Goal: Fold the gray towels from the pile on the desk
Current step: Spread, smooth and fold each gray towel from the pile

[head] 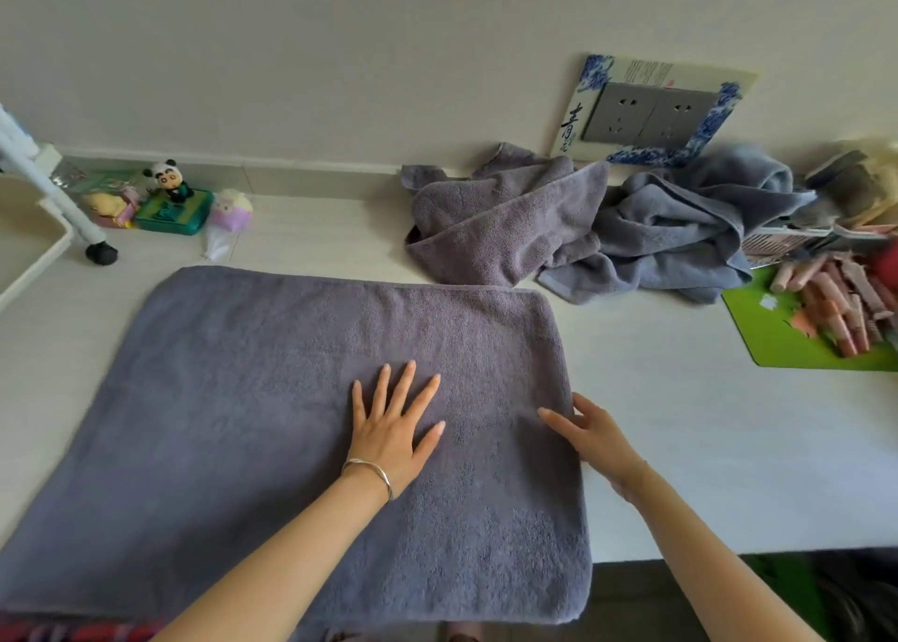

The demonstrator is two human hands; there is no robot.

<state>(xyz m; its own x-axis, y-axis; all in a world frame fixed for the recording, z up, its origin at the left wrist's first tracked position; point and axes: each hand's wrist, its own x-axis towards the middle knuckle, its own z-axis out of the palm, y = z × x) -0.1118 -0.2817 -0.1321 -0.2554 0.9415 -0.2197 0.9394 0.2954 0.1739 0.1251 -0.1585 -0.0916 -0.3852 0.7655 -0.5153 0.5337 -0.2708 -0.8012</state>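
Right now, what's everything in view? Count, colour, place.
desk: 1, white, under everything
spread towel: 1, purple-gray, flat on desk front
towel pile: at least 2 crumpled, purple-gray and blue-gray, back right
green box: 1, green, back left
panda figurine: 1, black-and-white, on green box
wall socket: 1, gray, wall above pile
mat: 1, green, far right
sticks: many, pink, on mat
left hand: 1, bracelet on wrist, flat on spread towel
right hand: 1, at spread towel's right edge, grip unclear

Soft even daylight, faint shadows; edges bowed and blurred.
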